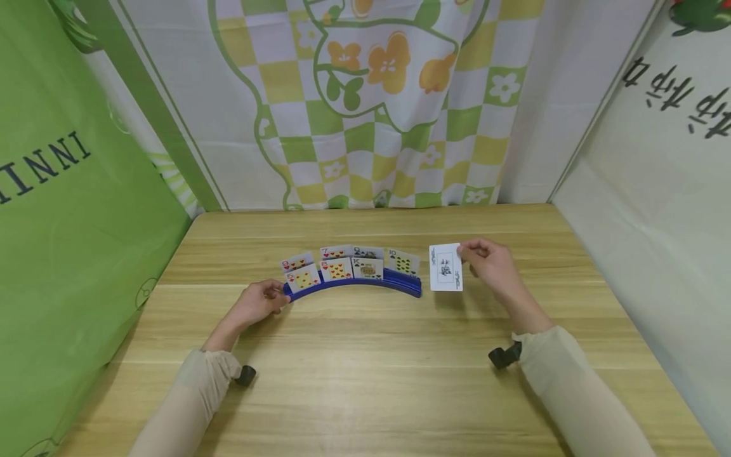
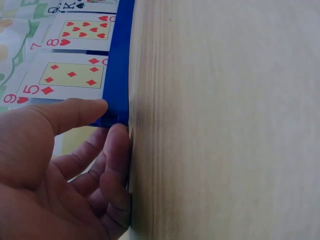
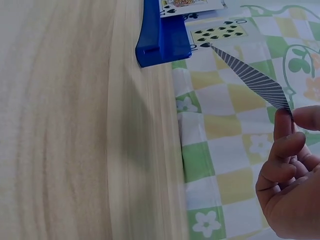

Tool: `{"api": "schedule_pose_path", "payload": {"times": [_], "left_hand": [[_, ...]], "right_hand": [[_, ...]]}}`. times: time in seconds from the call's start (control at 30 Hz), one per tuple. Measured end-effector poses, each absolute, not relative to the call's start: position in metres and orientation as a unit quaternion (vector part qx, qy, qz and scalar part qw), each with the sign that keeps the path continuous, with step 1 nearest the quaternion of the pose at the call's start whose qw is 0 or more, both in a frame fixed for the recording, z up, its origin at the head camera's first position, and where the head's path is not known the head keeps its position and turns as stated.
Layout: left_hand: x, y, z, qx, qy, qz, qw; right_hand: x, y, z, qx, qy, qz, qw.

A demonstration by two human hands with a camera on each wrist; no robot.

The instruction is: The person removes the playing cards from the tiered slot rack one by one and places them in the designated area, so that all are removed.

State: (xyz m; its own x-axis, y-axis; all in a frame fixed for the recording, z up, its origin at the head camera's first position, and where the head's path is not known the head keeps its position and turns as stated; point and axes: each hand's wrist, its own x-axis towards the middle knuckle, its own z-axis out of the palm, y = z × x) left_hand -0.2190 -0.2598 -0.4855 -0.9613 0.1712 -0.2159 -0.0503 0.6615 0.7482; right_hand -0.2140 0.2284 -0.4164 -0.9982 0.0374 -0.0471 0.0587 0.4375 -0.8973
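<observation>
A curved blue playing card holder (image 1: 402,284) stands on the table with several cards upright in two rows. Its front row shows a five of diamonds (image 2: 72,75), an eight of hearts (image 1: 335,269) and a king (image 1: 368,269). Behind them are a nine, a seven, a queen and, at the right, a ten of spades (image 1: 403,261). My left hand (image 1: 259,303) grips the holder's left end, thumb on top. Right of the holder, my right hand (image 1: 492,266) pinches a joker card (image 1: 445,270) by its edge, face toward me; its striped back (image 3: 257,80) shows in the right wrist view.
The wooden table (image 1: 354,381) extends in front of the holder. A checked, patterned curtain (image 1: 388,146) hangs behind it. A green cloth wall (image 1: 68,254) stands on the left and a white one (image 1: 645,209) on the right.
</observation>
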Motion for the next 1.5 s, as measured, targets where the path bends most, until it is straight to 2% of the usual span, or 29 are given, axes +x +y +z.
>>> {"api": "schedule_pose_path", "payload": {"times": [0.63,1.5], "left_hand": [[-0.22,-0.26,-0.485,0.031,0.903,0.406,0.134],[-0.219,-0.261,-0.485,0.036,0.905,0.401,0.14]], "right_hand": [[-0.247,0.232,-0.428,0.05,0.857,-0.514,-0.004],[-0.283,0.23,-0.442,0.047,0.883,-0.467,0.014]]}}
